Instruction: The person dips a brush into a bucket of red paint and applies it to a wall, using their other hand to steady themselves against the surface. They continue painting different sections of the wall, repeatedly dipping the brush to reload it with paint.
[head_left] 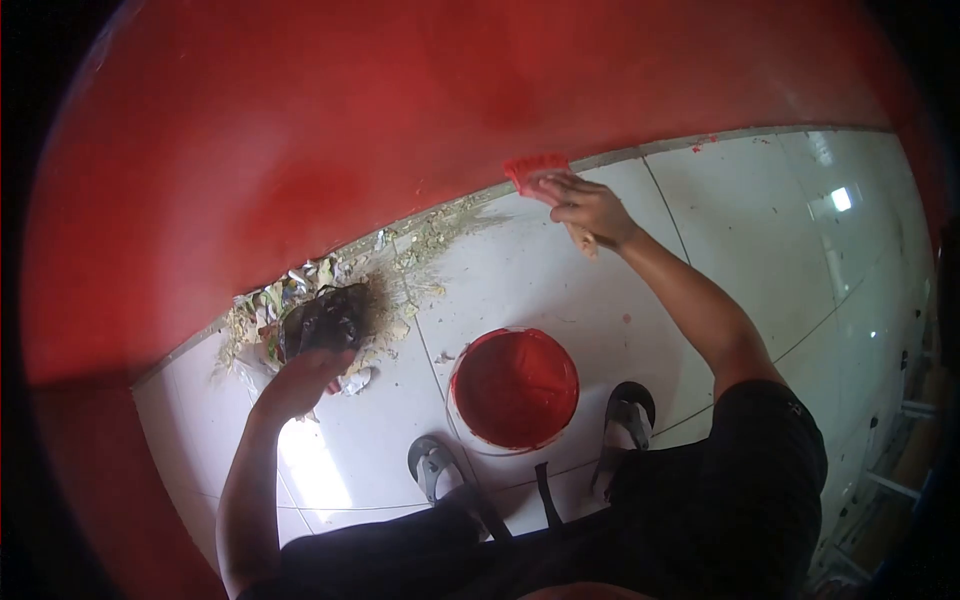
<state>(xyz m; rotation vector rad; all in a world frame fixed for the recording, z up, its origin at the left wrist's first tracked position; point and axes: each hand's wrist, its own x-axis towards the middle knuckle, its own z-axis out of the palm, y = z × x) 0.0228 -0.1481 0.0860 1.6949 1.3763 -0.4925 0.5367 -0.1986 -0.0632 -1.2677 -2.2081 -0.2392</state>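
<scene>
Paintbrush (pixel 540 170) pinched in right hand (pixel 590 208) at red wall (pixel 400 110) base, above paint bucket (pixel 514 388); keep bristles flat along the joint, left hand (pixel 305 380) curled on dark debris (pixel 325 320).

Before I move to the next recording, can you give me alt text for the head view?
A person crouches at a red wall, right hand pressing a red-loaded paintbrush to its base where it meets the white tile floor. The left hand holds a dark brush against a pile of leaves and debris. A bucket of red paint sits between their sandalled feet.
</scene>
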